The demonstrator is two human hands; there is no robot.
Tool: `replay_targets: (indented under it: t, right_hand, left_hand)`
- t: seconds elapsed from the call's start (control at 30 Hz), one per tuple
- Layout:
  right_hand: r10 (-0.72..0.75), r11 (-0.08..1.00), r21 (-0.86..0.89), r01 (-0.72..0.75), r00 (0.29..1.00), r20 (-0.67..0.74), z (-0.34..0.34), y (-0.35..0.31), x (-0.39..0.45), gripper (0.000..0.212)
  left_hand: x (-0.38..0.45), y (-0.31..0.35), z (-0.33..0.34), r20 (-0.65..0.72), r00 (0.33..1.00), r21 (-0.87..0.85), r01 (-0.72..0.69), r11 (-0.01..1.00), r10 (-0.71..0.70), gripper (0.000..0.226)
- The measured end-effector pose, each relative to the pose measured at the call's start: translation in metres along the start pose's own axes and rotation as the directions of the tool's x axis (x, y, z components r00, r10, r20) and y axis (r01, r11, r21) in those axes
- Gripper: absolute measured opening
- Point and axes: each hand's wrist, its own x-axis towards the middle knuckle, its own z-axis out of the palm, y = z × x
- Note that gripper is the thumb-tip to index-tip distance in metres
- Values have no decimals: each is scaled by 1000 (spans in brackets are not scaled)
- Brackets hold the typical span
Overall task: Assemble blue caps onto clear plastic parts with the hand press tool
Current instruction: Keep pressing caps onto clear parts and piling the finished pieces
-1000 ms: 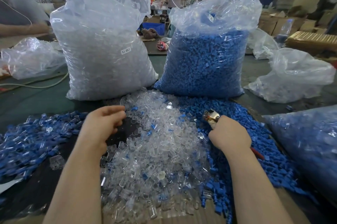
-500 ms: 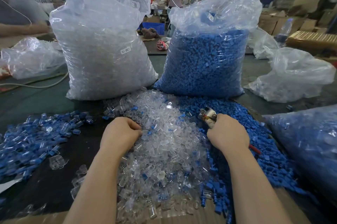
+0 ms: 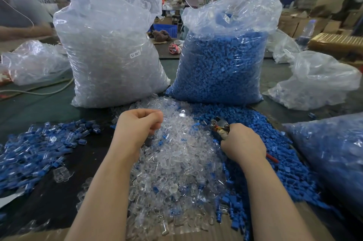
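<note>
Item: my left hand [image 3: 137, 126], over the far part of the loose clear plastic parts [image 3: 176, 162] heaped at centre of the counter [image 3: 29, 107]. Fingers curled into a loose fist, tips together; I cannot tell whether a clear part is pinched inside.

Item: my right hand [image 3: 243, 144], at the seam where the clear heap meets the loose blue caps [image 3: 265, 142] on the right. Fingers clamped round the hand press tool [image 3: 221, 125]; its metal head points far-left out of the fist, a red handle end shows near the wrist. Whether the tool head carries a cap is too small to tell.

Item: finished pieces [image 3: 39, 148], clear bodies with blue caps on, spread at left, well apart from both hands.

Item: stock. Tall bag of clear parts [image 3: 110, 50] far left; bag of blue caps [image 3: 224, 64] far right, the two just beside one another. Further bag with blue content [image 3: 334, 154] at right edge.

Step in hand, by my judgement: picking one clear part for the next pressing.

Next move calls for: lifting a single part free of the heap, bringing it to the tool head squarely against a cap, then squeezing the handles.
</note>
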Motion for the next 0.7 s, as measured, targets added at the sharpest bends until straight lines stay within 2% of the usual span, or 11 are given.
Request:
replay_targets:
  t: [0.13, 0.3, 0.5, 0.57, 0.63, 0.7]
  right_hand:
    - [3, 1000, 3, -3, 1000, -15, 0, 0, -1, 14]
    - [13, 997, 82, -8, 998, -66, -1, 2, 2, 12]
    - [-82, 959, 250, 132, 976, -204, -6, -3, 5, 15]
    - [-128, 903, 376, 210, 964, -232, -6, -6, 4, 11]
    - [-178, 784, 552, 283, 955, -237, -7, -9, 2, 5]
    - [-230, 649, 680, 341, 940, -253, -8, -13, -1, 20]
  left_hand:
    - [-1, 1, 7, -4, 1000, -16, -17, 1000, 17, 9]
    - [-4, 2, 12, -76, 995, -19, -62, 998, 61, 21]
    - [-10, 7, 20, -62, 997, -84, -49, 995, 44, 19]
    - [-13, 8, 25, -34, 999, -110, -28, 993, 25, 17]
    - [-15, 9, 29, 5, 1000, -133, -11, 991, 12, 14]
    - [-17, 10, 34, 55, 998, -155, 8, 988, 1, 8]
